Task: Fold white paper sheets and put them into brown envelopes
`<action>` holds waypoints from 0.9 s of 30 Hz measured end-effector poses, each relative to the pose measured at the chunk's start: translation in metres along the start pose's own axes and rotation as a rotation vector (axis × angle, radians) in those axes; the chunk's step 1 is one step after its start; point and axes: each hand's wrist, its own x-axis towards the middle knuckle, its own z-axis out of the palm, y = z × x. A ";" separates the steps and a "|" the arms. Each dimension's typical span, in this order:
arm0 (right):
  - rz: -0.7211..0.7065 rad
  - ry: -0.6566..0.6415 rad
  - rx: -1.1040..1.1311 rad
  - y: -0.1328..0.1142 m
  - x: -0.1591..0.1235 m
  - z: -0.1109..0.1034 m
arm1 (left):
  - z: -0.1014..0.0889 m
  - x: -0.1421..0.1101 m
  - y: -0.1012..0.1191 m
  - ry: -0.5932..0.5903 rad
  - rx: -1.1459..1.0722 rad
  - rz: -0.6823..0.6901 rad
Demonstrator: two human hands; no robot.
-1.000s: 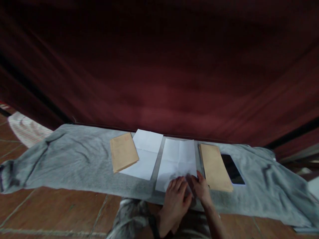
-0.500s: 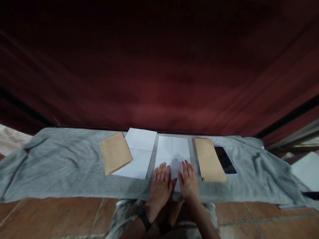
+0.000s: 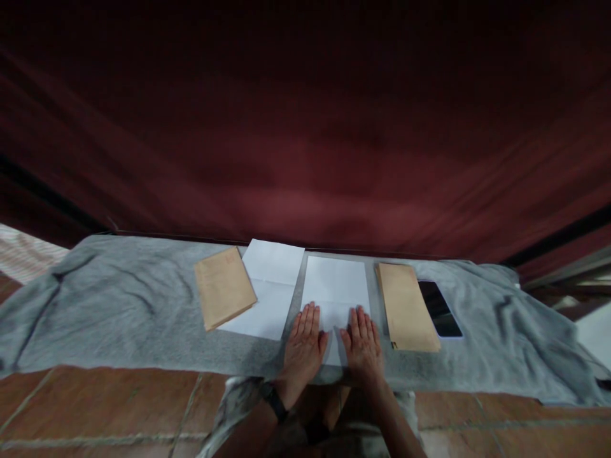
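A creased white sheet of paper [image 3: 337, 278] lies in front of me on a grey cloth. My left hand [image 3: 304, 343] rests flat on its lower left part, fingers stretched out. My right hand [image 3: 361, 345] lies flat on the lower right part, thumb spread toward the left one. Both palms cover the sheet's near corners. Left of it is another white sheet [image 3: 272, 299] with a crosswise crease. A stack of brown envelopes [image 3: 224, 287] overlaps that sheet's left side. To the right of my right hand lies a second stack of brown envelopes [image 3: 408, 308].
A dark-screened phone [image 3: 440, 310] lies beside the right envelopes, partly under them. The grey cloth [image 3: 143, 305] covers the long narrow surface. Behind it hangs a dark red curtain [image 3: 305, 159]. Brown floor tiles [image 3: 119, 407] show below, and a white object [image 3: 596, 334] stands at the far right.
My hands were close together at the sheet's near right corner; they have moved apart and now press flat on both sides. The sheet lies flatter. The camera view has shifted slightly.
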 end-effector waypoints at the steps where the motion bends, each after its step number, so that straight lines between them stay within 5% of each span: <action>1: 0.004 0.014 -0.008 0.002 -0.002 -0.001 | 0.000 -0.002 -0.003 0.012 0.004 -0.017; 8: 0.030 0.034 -0.045 0.003 -0.008 -0.005 | -0.001 -0.006 -0.001 0.061 0.004 -0.076; 14: 0.051 0.023 -0.054 0.002 -0.006 -0.002 | 0.004 0.015 0.026 -0.028 -0.123 0.158; 19: 0.098 -0.008 -0.024 0.007 -0.007 0.002 | 0.015 0.021 0.021 0.008 -0.110 0.080; 27: 0.029 -0.144 0.197 -0.005 0.071 0.012 | 0.021 0.071 0.007 -0.026 -0.087 0.125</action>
